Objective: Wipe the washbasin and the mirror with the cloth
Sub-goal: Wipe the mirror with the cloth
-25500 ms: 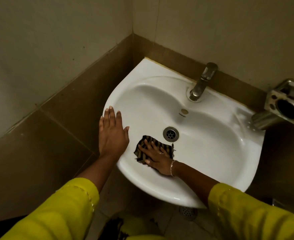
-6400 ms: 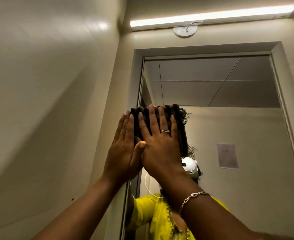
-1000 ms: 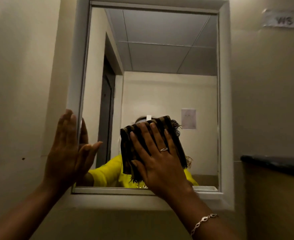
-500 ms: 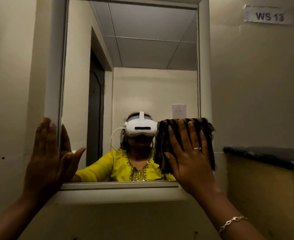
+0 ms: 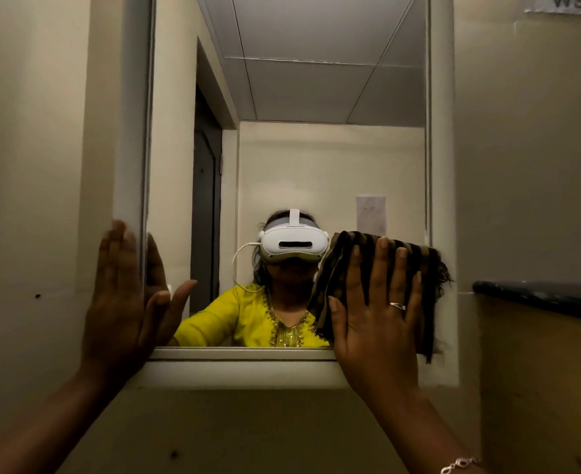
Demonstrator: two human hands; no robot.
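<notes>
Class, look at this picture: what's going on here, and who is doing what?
A person is wiping a wall mirror. The right hand presses a striped cloth flat against the glass at its lower right corner, overlapping the frame. The left hand is open, braced on the mirror's left frame edge. The washbasin is out of view.

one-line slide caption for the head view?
Right hand presses a dark striped cloth onto the white-framed wall mirror; left hand braces its frame.
</notes>
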